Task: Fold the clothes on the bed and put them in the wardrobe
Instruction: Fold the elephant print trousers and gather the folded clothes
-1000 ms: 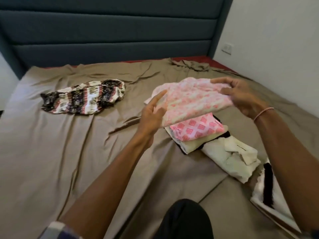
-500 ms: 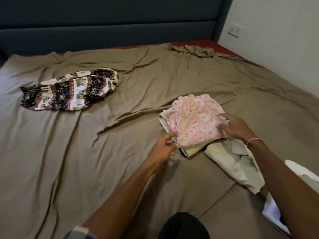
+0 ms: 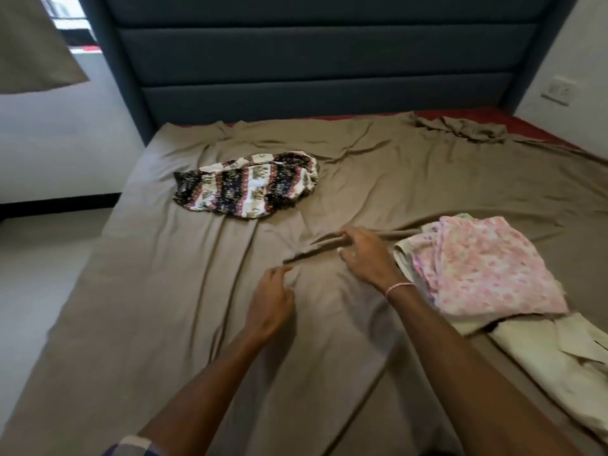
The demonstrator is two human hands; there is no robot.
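Pink garment atop folded pile on bed, patterned garment apart

The bed stood with its headboard at the far end. On the bed, a loose garment lay in the far left part, well apart from a pile of folded clothes on the right side. A shirt lay just before the pile, nearer to the person, and touched it. Both hands were over the bed between the garment and the pile: the left hand nearer to the person, the right hand just beside the pile. A wall switch sat on the right wall, behind the pile.
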